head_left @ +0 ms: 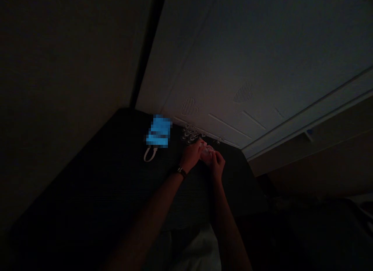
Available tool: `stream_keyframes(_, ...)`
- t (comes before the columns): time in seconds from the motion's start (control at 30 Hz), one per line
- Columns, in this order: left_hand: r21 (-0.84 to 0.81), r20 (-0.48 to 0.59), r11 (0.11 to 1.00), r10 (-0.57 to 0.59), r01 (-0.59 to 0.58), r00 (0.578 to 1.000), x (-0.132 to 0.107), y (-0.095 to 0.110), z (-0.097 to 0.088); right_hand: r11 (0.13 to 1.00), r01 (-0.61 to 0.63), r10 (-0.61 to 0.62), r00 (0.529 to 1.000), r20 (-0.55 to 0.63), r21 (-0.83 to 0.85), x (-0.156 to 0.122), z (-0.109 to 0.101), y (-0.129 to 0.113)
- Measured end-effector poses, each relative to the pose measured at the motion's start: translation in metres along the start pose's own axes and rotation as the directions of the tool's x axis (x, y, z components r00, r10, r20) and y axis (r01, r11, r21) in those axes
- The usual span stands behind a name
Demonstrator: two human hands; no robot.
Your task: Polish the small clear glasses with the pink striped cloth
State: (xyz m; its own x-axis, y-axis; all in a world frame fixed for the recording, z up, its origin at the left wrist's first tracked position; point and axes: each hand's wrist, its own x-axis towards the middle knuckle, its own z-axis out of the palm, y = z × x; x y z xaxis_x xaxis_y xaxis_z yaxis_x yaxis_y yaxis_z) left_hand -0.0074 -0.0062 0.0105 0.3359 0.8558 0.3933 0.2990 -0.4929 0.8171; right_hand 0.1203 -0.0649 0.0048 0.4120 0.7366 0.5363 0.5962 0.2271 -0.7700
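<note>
Over a dark table [134,181], both my hands hold a small pinkish, see-through item [206,154] that looks like thin plastic; the dimness hides its exact kind. My left hand [191,153], with a dark watch or bracelet [182,171] at the wrist, pinches its left side. On the opposite edge, the fingers of my right hand [218,165] are closed in a pinch. Just beyond my left hand lies a heap of small shiny ring-like pieces [190,133]. One or two similar bits [219,140] sit apart to the right.
A phone-like device with a lit, blurred blue screen [159,132] lies left of my hands, a pale loop strap [150,154] attached. Behind the table rises a pale panel with heart-shaped grooves [190,107]. A shelf [300,143] is at the right.
</note>
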Motion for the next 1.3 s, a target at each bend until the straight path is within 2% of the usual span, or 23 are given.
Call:
stream_keyframes(0.1,0.024,0.004,0.999,-0.033,0.033,0.999,0.0,0.0006,0.0002,1.0,0.009,-0.009,1.0,-0.001,0.003,-0.0005,-0.0003,-0.001)
stream_keyframes(0.37,0.049,0.0,0.999,-0.018,0.018,1.0,0.0003,-0.0018,0.0012,1.0,-0.004,0.004,1.0,-0.007,0.007,-0.0022,0.0005,-0.0064)
stream_keyframes(0.67,-0.003,-0.003,1.0,-0.011,0.011,1.0,0.0007,-0.0053,0.0026,1.0,-0.029,0.029,1.0,-0.006,0.009,-0.002,0.0021,-0.0092)
stream_keyframes(0.87,0.019,-0.036,1.0,0.004,-0.003,0.999,-0.0003,-0.0038,-0.0003,0.999,-0.036,0.036,0.999,0.001,-0.003,-0.0019,0.0017,-0.009)
stream_keyframes(1.1,0.135,0.005,0.987,-0.088,0.087,0.996,0.0,-0.0006,-0.0035,1.0,-0.024,0.024,1.0,-0.006,-0.015,-0.0011,0.0009,-0.0067)
stream_keyframes(1.3,0.012,0.005,1.0,-0.005,0.005,1.0,-0.0032,0.0039,-0.0039,1.0,-0.012,0.012,1.0,-0.006,0.001,-0.0005,0.0015,-0.0024)
